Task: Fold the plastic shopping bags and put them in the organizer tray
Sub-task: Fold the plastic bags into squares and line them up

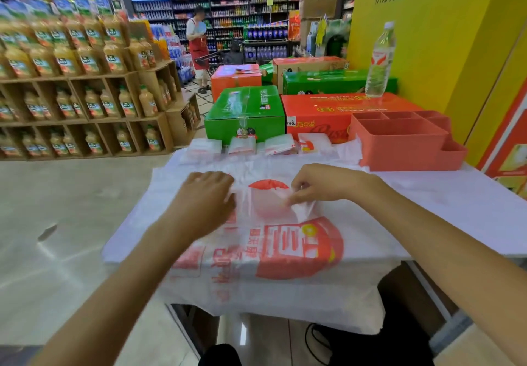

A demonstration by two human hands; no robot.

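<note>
A white plastic shopping bag with red print lies spread over the white table, its lower end hanging off the near edge. My left hand lies on the bag's upper left part, fingers curled over a handle strip. My right hand pinches the other thin handle strip at the bag's top. Several folded bags sit in a row along the table's far edge. The coral organizer tray, with several compartments, stands at the far right of the table.
Green and red cartons are stacked beyond the table, with a water bottle on one. Juice bottle shelves fill the left. A person in a red apron stands far back. A yellow wall rises on the right.
</note>
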